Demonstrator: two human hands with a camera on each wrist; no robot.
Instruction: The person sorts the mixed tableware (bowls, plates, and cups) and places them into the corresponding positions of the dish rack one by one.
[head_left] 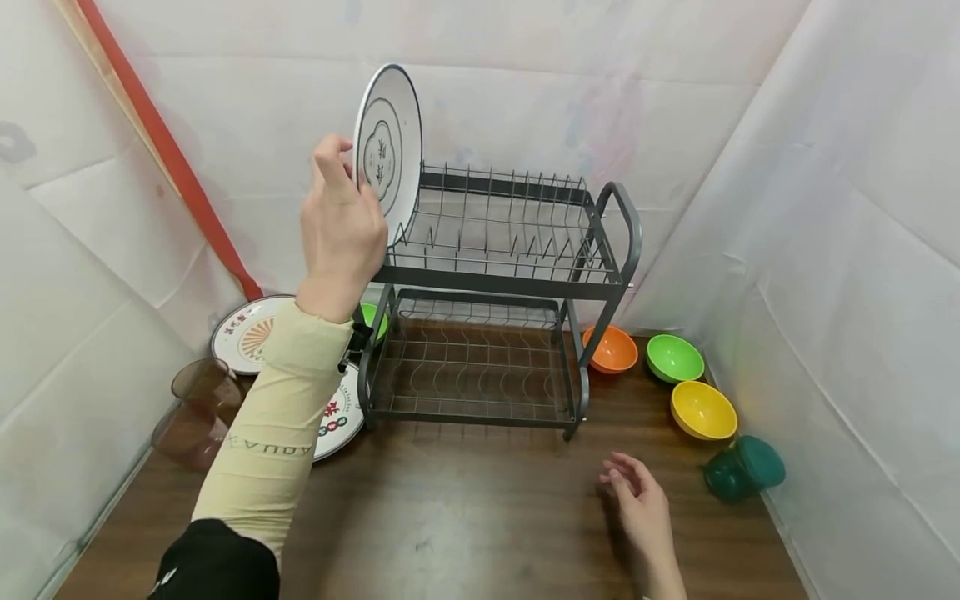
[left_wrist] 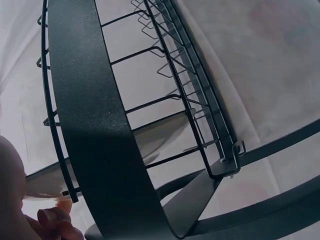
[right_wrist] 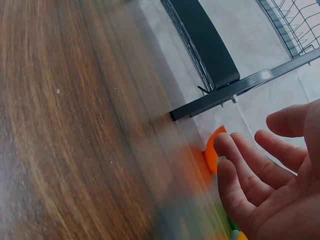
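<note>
My left hand (head_left: 345,217) grips the near edge of a white plate (head_left: 397,142) with a dark rim and dark printed characters. The plate stands on edge at the left end of the upper tier of a two-tier black dish rack (head_left: 495,279). In the left wrist view, part of the plate (left_wrist: 162,134) shows through the rack's wires, with my fingertips (left_wrist: 50,220) at its lower edge. Low over the table at the front right, my right hand (head_left: 641,508) holds nothing, its fingers loosely bent.
Two printed plates (head_left: 251,333) (head_left: 345,417) lie left of the rack, partly behind my left arm, near brown cups (head_left: 202,408). A green bowl (head_left: 371,317) peeks out there. On the right are orange (head_left: 611,350), green (head_left: 675,358) and yellow (head_left: 703,410) bowls and a teal cup (head_left: 742,469).
</note>
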